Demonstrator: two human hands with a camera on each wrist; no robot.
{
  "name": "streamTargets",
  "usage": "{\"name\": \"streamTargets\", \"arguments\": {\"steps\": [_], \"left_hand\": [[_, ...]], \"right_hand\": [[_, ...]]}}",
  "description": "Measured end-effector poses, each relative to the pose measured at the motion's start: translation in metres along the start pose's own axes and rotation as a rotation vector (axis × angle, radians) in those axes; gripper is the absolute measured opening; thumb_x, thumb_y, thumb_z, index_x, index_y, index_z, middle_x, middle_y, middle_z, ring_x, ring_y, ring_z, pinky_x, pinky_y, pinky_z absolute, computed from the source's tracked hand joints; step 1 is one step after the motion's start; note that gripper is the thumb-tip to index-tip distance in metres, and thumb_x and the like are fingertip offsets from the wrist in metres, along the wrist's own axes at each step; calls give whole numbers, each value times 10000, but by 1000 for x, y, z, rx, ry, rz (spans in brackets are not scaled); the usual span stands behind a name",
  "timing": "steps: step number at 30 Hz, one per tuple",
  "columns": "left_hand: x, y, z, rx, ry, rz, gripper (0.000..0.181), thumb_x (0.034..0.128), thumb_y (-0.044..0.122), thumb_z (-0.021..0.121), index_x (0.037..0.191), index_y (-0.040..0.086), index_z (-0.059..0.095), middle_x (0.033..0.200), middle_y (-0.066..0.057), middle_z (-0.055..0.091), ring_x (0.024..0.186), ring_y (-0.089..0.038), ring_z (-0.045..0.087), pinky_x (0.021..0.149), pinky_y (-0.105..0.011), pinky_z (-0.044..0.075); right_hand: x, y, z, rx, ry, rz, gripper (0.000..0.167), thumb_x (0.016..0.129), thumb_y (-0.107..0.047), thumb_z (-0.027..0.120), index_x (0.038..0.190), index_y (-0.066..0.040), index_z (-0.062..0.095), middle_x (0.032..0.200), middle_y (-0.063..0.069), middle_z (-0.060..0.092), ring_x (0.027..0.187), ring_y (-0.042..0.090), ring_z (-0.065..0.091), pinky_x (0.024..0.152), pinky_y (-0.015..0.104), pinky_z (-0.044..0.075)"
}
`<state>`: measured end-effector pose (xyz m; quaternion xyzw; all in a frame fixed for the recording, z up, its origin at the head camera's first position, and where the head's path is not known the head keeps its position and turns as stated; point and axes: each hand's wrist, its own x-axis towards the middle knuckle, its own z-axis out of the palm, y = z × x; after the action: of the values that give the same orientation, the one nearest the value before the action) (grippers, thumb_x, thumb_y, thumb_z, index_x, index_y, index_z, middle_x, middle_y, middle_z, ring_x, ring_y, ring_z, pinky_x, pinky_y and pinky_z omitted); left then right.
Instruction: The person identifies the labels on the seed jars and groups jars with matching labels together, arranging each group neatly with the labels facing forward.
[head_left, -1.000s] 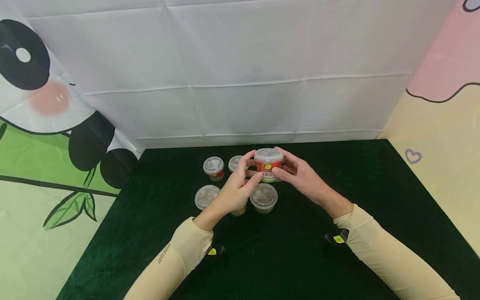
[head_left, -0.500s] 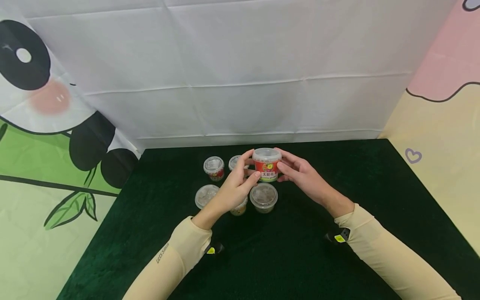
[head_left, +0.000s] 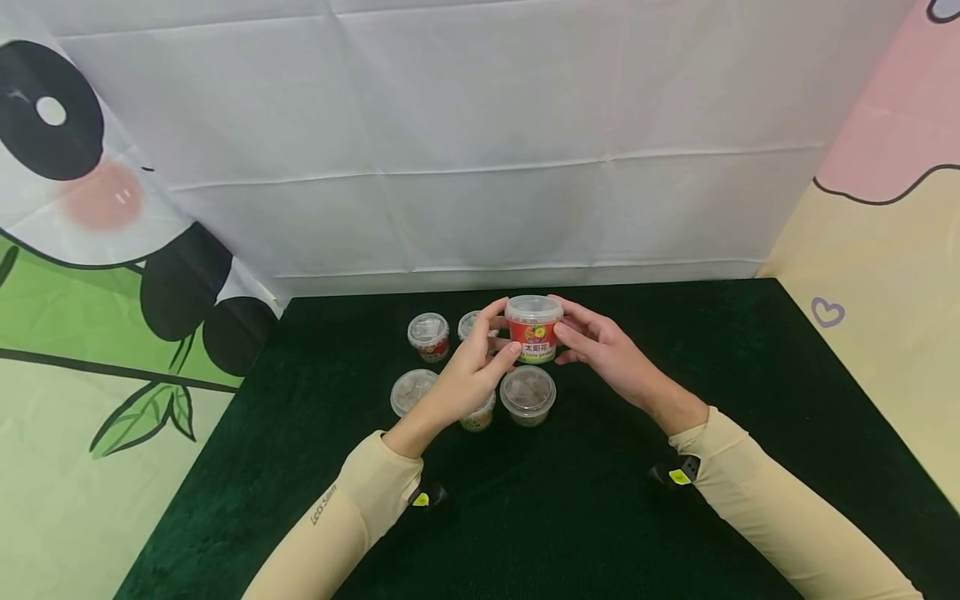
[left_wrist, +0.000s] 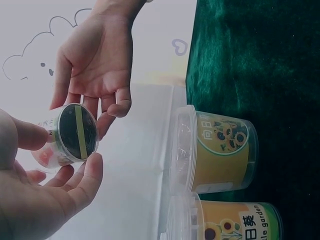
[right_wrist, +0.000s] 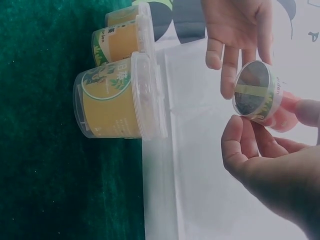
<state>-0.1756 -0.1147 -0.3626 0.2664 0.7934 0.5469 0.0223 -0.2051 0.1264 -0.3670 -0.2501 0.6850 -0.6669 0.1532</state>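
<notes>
A small clear-lidded plastic tub (head_left: 534, 332) with a red flower label is held up off the table between both hands. My left hand (head_left: 474, 367) grips its left side, thumb low on the front. From the right, my right hand (head_left: 611, 354) pinches it, with the thumb at the label's right edge. In the left wrist view the tub's dark underside (left_wrist: 74, 134) shows, crossed by a pale yellow strip. Just below the held tub in the head view stands another lidded tub (head_left: 528, 398).
Several more lidded tubs stand on the dark green cloth (head_left: 600, 517), including a back-left one (head_left: 428, 337) and a front-left one (head_left: 412, 390); my left hand and forearm partly cover some. Yellow-labelled tubs (left_wrist: 225, 155) show in the wrist views. White fabric (head_left: 480, 208) hangs behind.
The held tub has turned slightly and shifted a little left, so its label faces the head camera more fully. My right thumb has moved from the label's front to its right edge.
</notes>
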Motion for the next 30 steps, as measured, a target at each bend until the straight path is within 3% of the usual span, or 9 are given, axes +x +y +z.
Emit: {"name": "streamTargets", "arguments": {"steps": [12, 23, 30], "left_hand": [[-1, 2, 0, -14, -7, -39, 610, 1088, 178, 474, 1602, 139, 149, 1449, -146, 384, 1195, -271, 567, 918, -370, 560], [3, 0, -6, -10, -58, -59, 625, 1089, 188, 483, 1602, 123, 131, 1459, -201, 376, 1140, -308, 611, 897, -390, 564], [6, 4, -14, -29, -123, -143, 646, 1090, 239, 485, 1605, 137, 108, 1500, -196, 352, 1193, -313, 588, 927, -398, 557]], "right_hand": [[-2, 0, 1, 45, -1, 28, 577, 1092, -300, 468, 1613, -152, 267, 1500, 123, 447, 1270, 292, 495, 951, 383, 522], [0, -5, -1, 168, -20, 120, 569, 1094, -271, 470, 1607, -128, 273, 1521, 132, 395, 1312, 306, 457, 1055, 441, 457], [0, -7, -2, 198, -14, 170, 586, 1083, -271, 495, 1604, -117, 277, 1513, 146, 390, 1313, 320, 453, 1088, 457, 424]]}}
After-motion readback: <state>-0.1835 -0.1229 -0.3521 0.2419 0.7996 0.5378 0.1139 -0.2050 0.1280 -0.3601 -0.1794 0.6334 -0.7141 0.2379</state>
